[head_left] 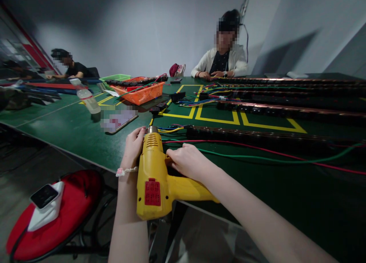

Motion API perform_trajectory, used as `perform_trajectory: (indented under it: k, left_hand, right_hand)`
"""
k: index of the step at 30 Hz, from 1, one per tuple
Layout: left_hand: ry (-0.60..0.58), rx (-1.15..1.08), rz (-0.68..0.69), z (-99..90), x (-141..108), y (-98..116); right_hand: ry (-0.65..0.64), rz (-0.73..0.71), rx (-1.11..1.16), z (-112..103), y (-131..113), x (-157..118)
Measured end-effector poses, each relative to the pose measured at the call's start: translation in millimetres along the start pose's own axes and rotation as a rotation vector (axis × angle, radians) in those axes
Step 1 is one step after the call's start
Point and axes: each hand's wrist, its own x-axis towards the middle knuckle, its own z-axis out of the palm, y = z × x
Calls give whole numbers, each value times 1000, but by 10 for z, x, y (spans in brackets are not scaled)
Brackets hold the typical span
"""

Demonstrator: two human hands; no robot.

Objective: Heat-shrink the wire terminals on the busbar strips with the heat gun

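Observation:
A yellow heat gun (153,160) lies across the middle of the head view, its metal nozzle pointing away over the table and its handle stretching to the right. My right hand (187,160) is closed around the gun by its handle, fingers curled at the trigger side. My left hand (134,143) is closed just left of the nozzle; the gun's body hides part of its fingers and whatever they grip. Yellow wires (171,130) run behind the nozzle from a long black strip (257,136) with copper-coloured edges. A dark connector (158,108) rests beyond the nozzle.
Red wire (228,142) and green wire (257,158) cross the green table (71,129). Around are a phone (120,121), a bottle (87,99), an orange basket (145,94) and more strips (271,109). A person (223,61) sits opposite. A red stool (77,194) stands lower left.

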Motion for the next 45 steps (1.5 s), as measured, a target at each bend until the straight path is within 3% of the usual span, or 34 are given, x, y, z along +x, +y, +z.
perform_trajectory:
  k: [11, 20, 26, 33, 45]
  left_hand:
    - [6, 76, 24, 23, 45, -145]
    - [16, 92, 12, 19, 15, -93]
    - [21, 100, 14, 23, 17, -106]
    - [12, 74, -7, 31, 12, -67]
    - [-56, -67, -181, 31, 27, -90]
  right_hand:
    - [-140, 151, 11, -144, 389, -500]
    - [-196, 220, 48, -190, 474, -707]
    - [-187, 209, 114, -164, 449, -671]
    - [-144, 133, 109, -118, 249, -437]
    - [-96, 84, 84, -45, 45, -100]
